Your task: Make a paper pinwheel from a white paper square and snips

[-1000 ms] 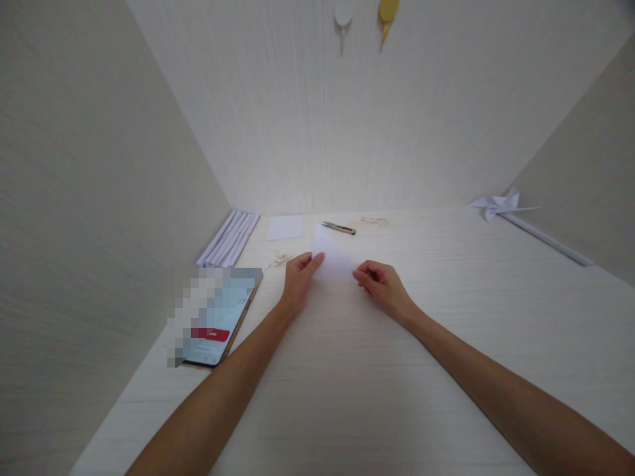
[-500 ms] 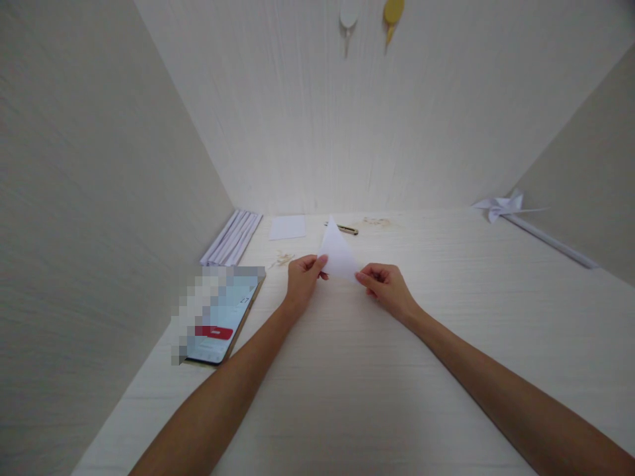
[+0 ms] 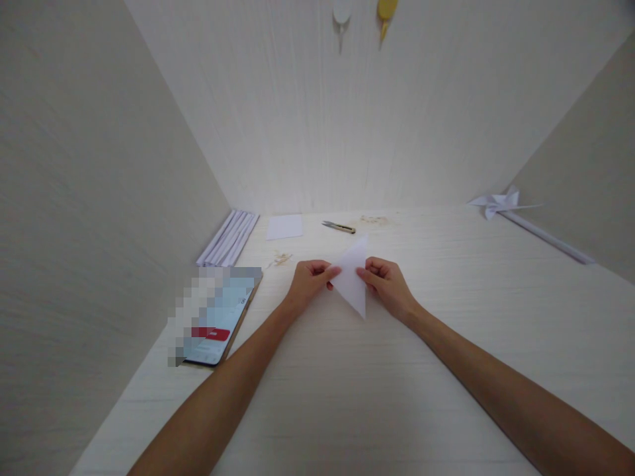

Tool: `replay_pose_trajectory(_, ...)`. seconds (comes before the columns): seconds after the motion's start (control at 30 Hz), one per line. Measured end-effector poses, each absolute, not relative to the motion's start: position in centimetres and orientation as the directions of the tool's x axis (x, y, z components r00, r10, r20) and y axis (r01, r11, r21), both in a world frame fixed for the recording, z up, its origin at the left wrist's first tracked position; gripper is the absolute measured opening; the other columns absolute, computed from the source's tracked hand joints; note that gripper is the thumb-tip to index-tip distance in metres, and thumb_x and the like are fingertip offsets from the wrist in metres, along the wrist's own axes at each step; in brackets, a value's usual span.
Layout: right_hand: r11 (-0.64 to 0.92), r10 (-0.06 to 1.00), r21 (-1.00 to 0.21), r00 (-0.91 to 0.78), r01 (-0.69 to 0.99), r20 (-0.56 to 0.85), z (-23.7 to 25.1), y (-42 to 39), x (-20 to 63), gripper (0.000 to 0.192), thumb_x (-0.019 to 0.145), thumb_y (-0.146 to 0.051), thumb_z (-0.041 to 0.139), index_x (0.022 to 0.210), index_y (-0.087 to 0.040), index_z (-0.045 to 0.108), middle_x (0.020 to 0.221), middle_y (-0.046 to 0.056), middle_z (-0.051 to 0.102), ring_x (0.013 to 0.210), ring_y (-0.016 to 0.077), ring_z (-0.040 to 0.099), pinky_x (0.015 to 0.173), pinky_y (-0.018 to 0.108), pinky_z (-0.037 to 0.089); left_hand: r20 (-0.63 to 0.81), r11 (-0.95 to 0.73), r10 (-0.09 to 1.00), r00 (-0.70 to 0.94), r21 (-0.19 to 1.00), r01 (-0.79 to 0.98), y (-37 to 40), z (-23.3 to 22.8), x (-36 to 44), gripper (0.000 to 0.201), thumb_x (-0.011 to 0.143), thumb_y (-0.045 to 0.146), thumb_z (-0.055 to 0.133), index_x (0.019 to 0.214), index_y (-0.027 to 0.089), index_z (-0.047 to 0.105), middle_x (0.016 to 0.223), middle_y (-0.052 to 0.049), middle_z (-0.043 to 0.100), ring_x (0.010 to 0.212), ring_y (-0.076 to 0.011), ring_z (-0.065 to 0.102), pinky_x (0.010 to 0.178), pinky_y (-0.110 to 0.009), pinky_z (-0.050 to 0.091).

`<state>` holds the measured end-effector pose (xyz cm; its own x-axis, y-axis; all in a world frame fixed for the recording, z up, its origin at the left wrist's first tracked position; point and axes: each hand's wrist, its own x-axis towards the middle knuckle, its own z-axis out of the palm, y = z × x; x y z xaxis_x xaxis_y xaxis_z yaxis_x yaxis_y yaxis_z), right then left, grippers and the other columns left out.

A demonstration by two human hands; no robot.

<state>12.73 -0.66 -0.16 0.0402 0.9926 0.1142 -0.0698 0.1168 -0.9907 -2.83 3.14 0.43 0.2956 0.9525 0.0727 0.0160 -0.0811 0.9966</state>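
A white paper triangle (image 3: 353, 277) is held just above the pale wooden table (image 3: 347, 396), between both hands. My left hand (image 3: 308, 283) pinches its left corner with thumb and fingers. My right hand (image 3: 387, 281) grips the right edge of the paper triangle. One tip of the triangle points down toward me and another up to the right.
A phone (image 3: 218, 317) with a lit screen lies at the left. Rolled white paper sticks (image 3: 229, 237), a small white sheet (image 3: 284, 227) and a pair of snips (image 3: 339, 227) lie near the back wall. A white paper pinwheel (image 3: 501, 202) on a stick rests at the right wall.
The paper triangle has been turned: its tip pointed up and away before, and now one tip points down toward me. Both hands have come closer together.
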Motion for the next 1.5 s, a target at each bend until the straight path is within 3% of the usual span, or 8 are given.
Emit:
replay_pose_trajectory(0.17, 0.120, 0.991, -0.981, 0.081, -0.154, 0.108, -0.3, -0.5, 12.7, 0.026, 0.061, -0.035, 0.064, 0.056, -0.017, 0.046, 0.043, -0.004, 0.052, 0.036, 0.0064, 0.042, 0.038, 0.020, 0.030, 0.093, -0.065, 0.954, 0.284, 0.992, -0.104, 3.2, 0.5, -2.6, 0.019, 0.058, 0.032, 0.064, 0.061, 0.014, 0.061, 0.053, 0.002, 0.060, 0.050, -0.0077, 0.051, 0.052, -0.020, 0.039)
replay_pose_trajectory(0.3, 0.137, 0.990, -0.981, 0.063, -0.139, 0.130, -0.4, -0.4, 12.6, 0.023, 0.061, -0.034, 0.064, 0.057, -0.016, 0.051, 0.047, -0.002, 0.058, 0.038, 0.0078, 0.047, 0.040, 0.021, 0.035, 0.033, -0.054, 0.902, 0.431, 0.998, 0.038, 2.7, 0.5, -2.3, 0.019, 0.056, 0.030, 0.065, 0.063, 0.013, 0.061, 0.055, 0.001, 0.061, 0.051, -0.0102, 0.054, 0.053, -0.023, 0.041)
replay_pose_trajectory(0.43, 0.149, 0.987, -0.987, 0.069, -0.060, 0.145, -0.6, -0.3, 12.6, 0.020, 0.059, -0.031, 0.066, 0.053, -0.015, 0.055, 0.044, -0.003, 0.054, 0.039, 0.0061, 0.043, 0.040, 0.020, 0.031, 0.008, -0.105, 0.886, 0.464, 0.977, 0.185, 2.5, 0.2, -2.3, 0.014, 0.059, 0.026, 0.062, 0.056, 0.012, 0.061, 0.054, -0.001, 0.062, 0.049, -0.0101, 0.054, 0.052, -0.022, 0.042)
replay_pose_trajectory(0.63, 0.115, 0.991, -0.993, 0.069, 0.005, 0.115, -0.8, -0.2, 12.7, 0.023, 0.058, -0.032, 0.067, 0.048, -0.014, 0.056, 0.041, -0.003, 0.051, 0.038, 0.0058, 0.040, 0.040, 0.021, 0.029, -0.021, -0.088, 0.884, 0.467, 0.973, 0.211, 2.5, 0.6, -2.2, 0.017, 0.061, 0.022, 0.058, 0.047, 0.013, 0.055, 0.043, 0.002, 0.055, 0.038, -0.0065, 0.046, 0.043, -0.019, 0.037)
replay_pose_trajectory(0.93, 0.077, 0.994, -0.997, 0.074, -0.008, 0.076, -0.4, -0.4, 12.6, 0.025, 0.055, -0.034, 0.069, 0.047, -0.014, 0.057, 0.043, -0.001, 0.054, 0.039, 0.0067, 0.042, 0.041, 0.021, 0.031, -0.022, -0.096, 0.885, 0.465, 0.969, 0.228, 2.4, 1.0, -2.3, 0.021, 0.062, 0.022, 0.057, 0.044, 0.013, 0.052, 0.040, 0.003, 0.051, 0.036, -0.0057, 0.043, 0.040, -0.018, 0.033)
replay_pose_trajectory(1.2, 0.155, 0.958, -0.988, 0.244, -0.005, 0.149, -0.8, -0.2, 13.1, 0.033, 0.061, -0.040, 0.064, 0.044, -0.015, 0.052, 0.036, -0.004, 0.045, 0.036, 0.0052, 0.034, 0.037, 0.020, 0.023, -0.034, -0.103, 0.889, 0.457, 0.957, 0.271, 2.4, 1.0, -2.3, 0.022, 0.061, 0.023, 0.057, 0.043, 0.013, 0.050, 0.039, 0.004, 0.049, 0.035, -0.0049, 0.040, 0.039, -0.018, 0.031)
replay_pose_trajectory(1.5, 0.163, 0.960, -0.976, 0.251, -0.148, 0.122, -0.7, -0.2, 13.1, 0.033, 0.065, -0.041, 0.062, 0.047, -0.015, 0.054, 0.039, -0.002, 0.047, 0.036, 0.0052, 0.035, 0.037, 0.020, 0.023, -0.029, -0.102, 0.891, 0.454, 0.959, 0.263, 2.2, 1.1, -2.3, 0.023, 0.063, 0.024, 0.055, 0.044, 0.014, 0.047, 0.038, 0.005, 0.047, 0.033, -0.0042, 0.038, 0.038, -0.018, 0.029)
